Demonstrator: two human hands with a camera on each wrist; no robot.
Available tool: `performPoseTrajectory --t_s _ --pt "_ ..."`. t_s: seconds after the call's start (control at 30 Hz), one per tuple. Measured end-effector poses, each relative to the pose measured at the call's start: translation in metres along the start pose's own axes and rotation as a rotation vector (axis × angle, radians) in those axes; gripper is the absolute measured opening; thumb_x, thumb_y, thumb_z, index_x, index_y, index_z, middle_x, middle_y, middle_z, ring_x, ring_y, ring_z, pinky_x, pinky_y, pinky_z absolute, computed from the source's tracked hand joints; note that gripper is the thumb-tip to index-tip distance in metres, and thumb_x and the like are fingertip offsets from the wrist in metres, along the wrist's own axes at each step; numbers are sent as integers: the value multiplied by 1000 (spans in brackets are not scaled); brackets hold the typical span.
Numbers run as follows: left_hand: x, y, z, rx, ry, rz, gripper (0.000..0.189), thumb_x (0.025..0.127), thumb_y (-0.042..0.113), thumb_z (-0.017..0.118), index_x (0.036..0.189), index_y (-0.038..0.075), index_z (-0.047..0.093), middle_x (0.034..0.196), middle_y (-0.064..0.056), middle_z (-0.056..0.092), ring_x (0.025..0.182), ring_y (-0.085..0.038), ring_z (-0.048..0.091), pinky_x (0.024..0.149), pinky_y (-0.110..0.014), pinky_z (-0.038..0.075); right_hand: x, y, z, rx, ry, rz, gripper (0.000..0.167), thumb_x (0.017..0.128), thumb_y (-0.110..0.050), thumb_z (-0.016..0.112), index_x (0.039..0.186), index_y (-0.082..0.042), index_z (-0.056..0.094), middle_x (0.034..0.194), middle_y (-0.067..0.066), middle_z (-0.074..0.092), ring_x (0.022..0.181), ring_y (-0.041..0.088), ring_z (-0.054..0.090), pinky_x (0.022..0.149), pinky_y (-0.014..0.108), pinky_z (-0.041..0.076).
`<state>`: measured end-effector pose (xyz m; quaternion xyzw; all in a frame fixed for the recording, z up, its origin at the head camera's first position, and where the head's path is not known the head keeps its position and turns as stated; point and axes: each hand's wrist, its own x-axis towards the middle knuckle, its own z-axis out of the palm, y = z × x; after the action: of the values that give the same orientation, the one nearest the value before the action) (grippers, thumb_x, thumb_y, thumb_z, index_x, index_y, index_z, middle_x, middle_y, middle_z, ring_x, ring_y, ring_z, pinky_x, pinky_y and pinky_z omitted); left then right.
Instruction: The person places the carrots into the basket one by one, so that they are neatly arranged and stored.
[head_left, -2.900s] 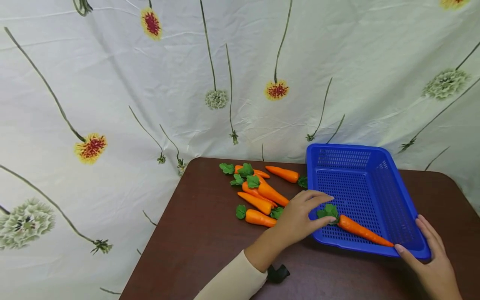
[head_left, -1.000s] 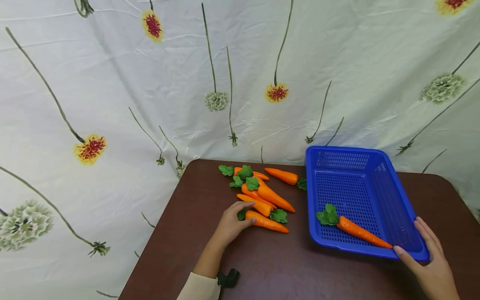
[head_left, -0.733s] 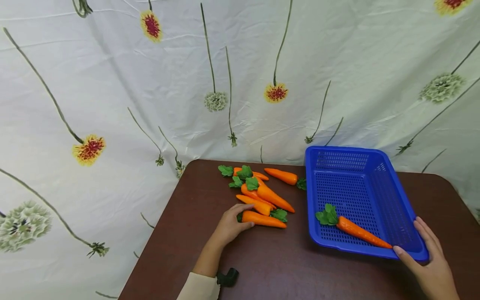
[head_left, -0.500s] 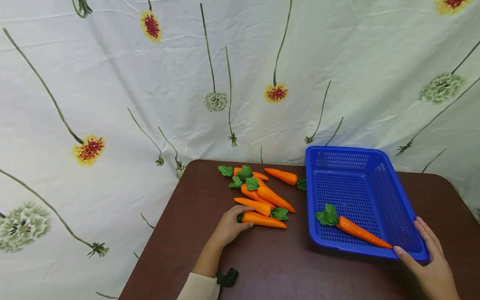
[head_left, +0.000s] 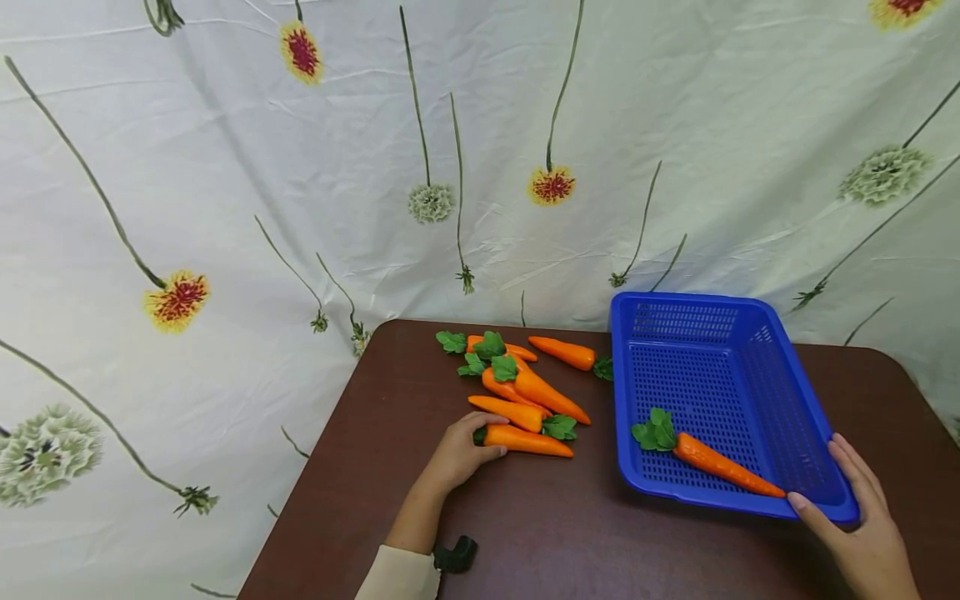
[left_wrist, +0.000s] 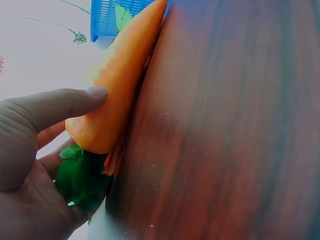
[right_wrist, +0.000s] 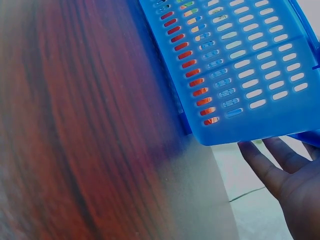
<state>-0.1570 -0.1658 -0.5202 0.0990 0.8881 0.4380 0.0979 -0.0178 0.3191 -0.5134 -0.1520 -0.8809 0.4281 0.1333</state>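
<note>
Head view: a white cloth with printed flowers is hung in wrinkles behind a dark brown wood-grain table. A blue plastic basket full of small holes is held at its near right corner by the thumb and fingers of the right hand; it could be tipped if pressed hard there. To its left, a loose heap of shiny orange carrots could be rolled by a bump. Beside it, one smooth, pointed orange carrot is pinched near its thick end by the left hand; it could be dropped if held too loosely. Frilly green leaves are fixed to its top.
</note>
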Motion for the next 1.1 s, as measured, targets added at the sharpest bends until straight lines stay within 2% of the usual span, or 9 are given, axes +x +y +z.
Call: performPoseTrajectory --t_s 0.47,0.63,0.73,0.9,1.1 --pt "-2 7 -4 -25 23 29 40 86 31 81 125 27 71 136 0 64 132 -27 55 113 -54 42 0 0 0 1 8 -22 88 95 -26 71 163 -33 15 168 -23 2 159 19 2 107 4 0" --pt "-2 17 -5 -53 77 61 39 85 29 83 122 33 71 136 1 64 132 -25 55 113 -52 42 0 0 0 -1 11 -14 88 95 -27 71 163 -31 15 169 -21 1 159 22 2 113 10 -2" --pt "-2 24 -6 -84 105 87 39 85 28 83 123 31 71 134 3 63 128 -22 57 111 -50 44 0 1 1 2 12 -12 88 95 -26 71 163 -31 15 169 -20 1 159 24 2 114 11 -2" --pt "-1 34 -8 -133 141 129 41 87 28 81 127 25 71 131 9 63 122 -16 60 108 -47 47 0 1 1 6 11 -14 88 96 -26 71 163 -32 15 169 -20 1 159 24 3 109 6 -1" --pt "-1 46 -11 -160 168 177 44 87 31 81 129 23 70 129 8 64 119 -16 60 107 -48 48 0 2 2 7 15 -10 88 95 -26 71 163 -32 15 169 -21 2 159 23 3 110 7 -1"
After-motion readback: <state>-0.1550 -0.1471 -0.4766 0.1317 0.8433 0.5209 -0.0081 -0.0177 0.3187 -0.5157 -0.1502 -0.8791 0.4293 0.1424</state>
